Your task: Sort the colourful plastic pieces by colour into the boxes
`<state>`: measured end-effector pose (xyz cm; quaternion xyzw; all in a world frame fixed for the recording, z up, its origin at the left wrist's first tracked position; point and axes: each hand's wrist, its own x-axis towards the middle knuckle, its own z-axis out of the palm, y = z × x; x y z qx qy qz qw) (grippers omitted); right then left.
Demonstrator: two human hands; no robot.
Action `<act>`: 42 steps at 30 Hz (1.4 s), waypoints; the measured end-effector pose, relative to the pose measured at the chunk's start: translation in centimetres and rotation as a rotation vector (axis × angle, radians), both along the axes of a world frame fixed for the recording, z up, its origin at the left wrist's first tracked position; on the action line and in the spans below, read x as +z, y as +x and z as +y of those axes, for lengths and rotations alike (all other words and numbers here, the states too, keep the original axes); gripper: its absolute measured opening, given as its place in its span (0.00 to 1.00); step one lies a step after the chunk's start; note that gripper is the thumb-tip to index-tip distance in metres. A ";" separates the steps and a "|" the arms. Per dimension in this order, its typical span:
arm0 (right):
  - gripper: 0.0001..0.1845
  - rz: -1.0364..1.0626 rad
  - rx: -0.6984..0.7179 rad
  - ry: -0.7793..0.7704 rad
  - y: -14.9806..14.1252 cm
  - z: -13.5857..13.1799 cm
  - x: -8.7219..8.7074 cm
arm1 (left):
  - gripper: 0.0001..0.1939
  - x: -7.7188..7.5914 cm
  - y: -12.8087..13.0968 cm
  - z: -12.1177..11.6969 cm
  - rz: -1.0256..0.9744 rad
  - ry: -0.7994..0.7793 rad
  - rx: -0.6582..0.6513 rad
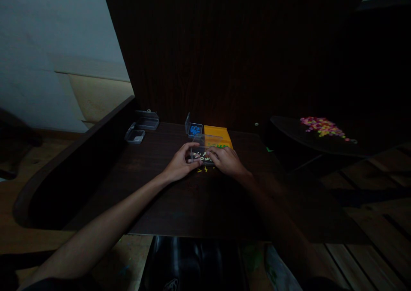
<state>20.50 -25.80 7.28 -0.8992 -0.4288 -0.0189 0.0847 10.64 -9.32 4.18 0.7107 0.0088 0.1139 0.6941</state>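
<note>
A transparent plastic box [201,148] with its lid raised stands on the dark wooden desk, and small pale pieces [201,156] lie in it. My left hand [180,164] grips the box's left side between thumb and fingers. From the right, my right hand [228,161] reaches over the box, its fingertips drawn together at the pale pieces. Whatever those fingers hold is too small to make out. Several yellow bits [206,169] are scattered on the desk just in front of the box. Directly behind it is an open yellow case [215,131] with small green pieces [221,146].
A small open box with blue pieces [195,130] sits at the back. Two open transparent boxes, a larger one [148,122] and a smaller one [135,137], are at the left. Colourful beads [324,126] form a pile on a dark surface at right. A raised side panel [80,158] borders the desk.
</note>
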 end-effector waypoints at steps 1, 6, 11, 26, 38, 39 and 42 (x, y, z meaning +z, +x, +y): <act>0.17 -0.001 -0.001 -0.002 0.0 0.0 0.0 | 0.30 0.0 0.0 0.0 0.011 -0.005 -0.005; 0.19 -0.003 0.000 0.027 0.1 -0.2 0.2 | 0.29 0.0 -0.1 0.1 0.018 -0.013 0.000; 0.17 0.018 -0.016 0.107 0.3 -0.8 0.5 | 0.30 0.0 0.1 0.3 0.029 -0.024 -0.001; 0.14 0.083 0.002 0.126 0.3 -1.0 0.7 | 0.31 0.2 0.0 0.1 0.030 -0.011 -0.006; 0.14 0.127 0.001 0.128 0.1 -1.1 1.1 | 0.29 0.3 0.0 0.0 0.020 -0.031 -0.006; 0.14 0.133 0.002 0.143 0.2 -1.1 1.1 | 0.29 0.2 0.0 0.0 0.018 -0.036 -0.006; 0.13 0.165 0.023 0.193 0.4 -1.3 1.0 | 0.29 0.1 0.0 0.0 0.009 -0.050 -0.009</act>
